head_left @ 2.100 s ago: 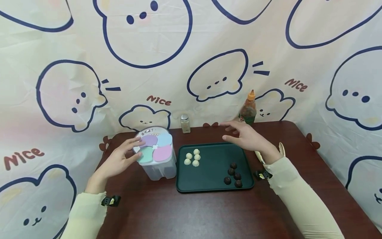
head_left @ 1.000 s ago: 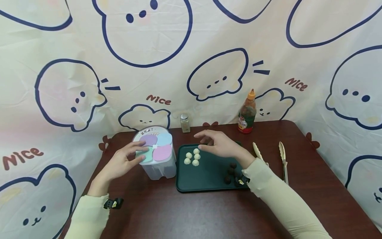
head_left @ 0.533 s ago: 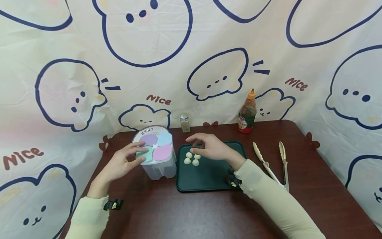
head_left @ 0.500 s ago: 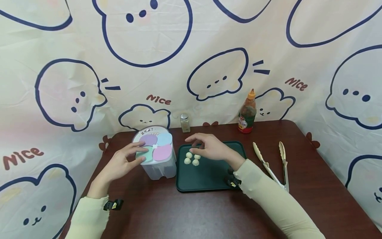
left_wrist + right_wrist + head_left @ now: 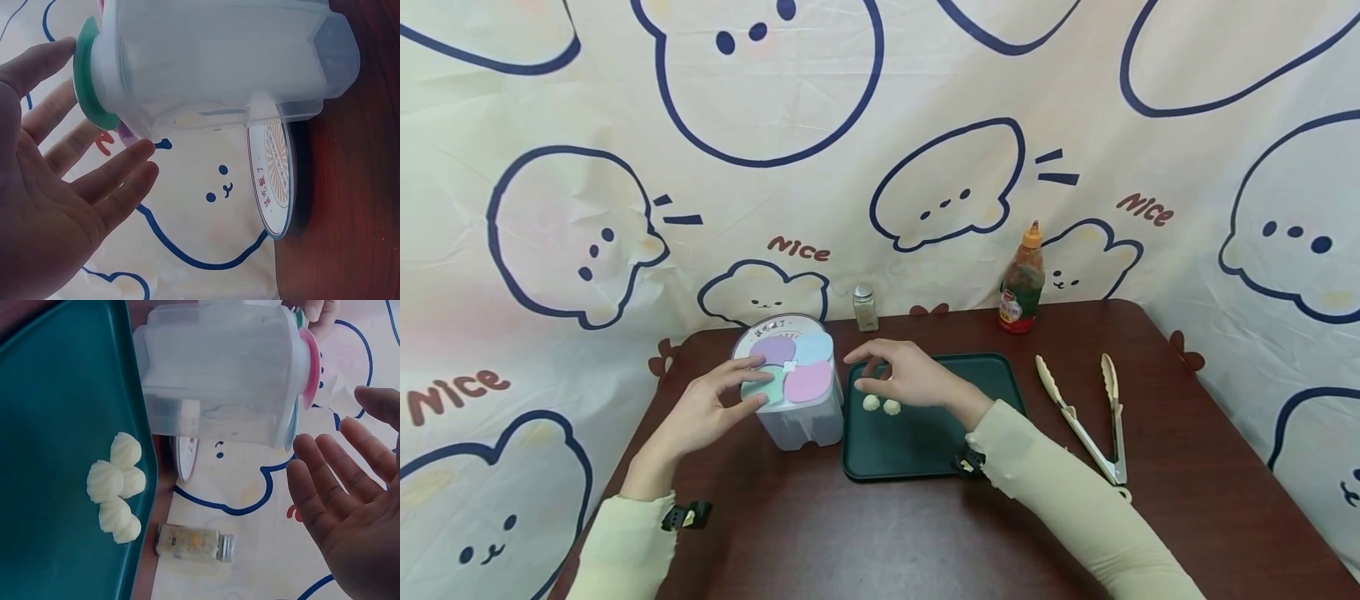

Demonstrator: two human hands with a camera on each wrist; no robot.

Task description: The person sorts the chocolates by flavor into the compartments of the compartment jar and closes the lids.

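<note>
My left hand is at the left side of a clear plastic container whose white top carries purple, blue, pink and green flaps. Its fingertips are right at the green flap, and the fingers are spread and fairly straight. Above the left part of a dark green tray hovers my right hand, fingers relaxed, palm bare in the right wrist view. Under it lie several small white swirled pieces, partly hidden in the head view. My right sleeve hides the tray's lower right corner.
A plate with a printed pattern stands behind the container. Along the back are a glass shaker and a sauce bottle with an orange cap. Spread tongs lie right of the tray, beside my right forearm.
My right hand has moved left from near the sauce bottle across the tray, uncovering the tongs and covering the dark pieces. The left hand has shifted slightly further over the green flap.
</note>
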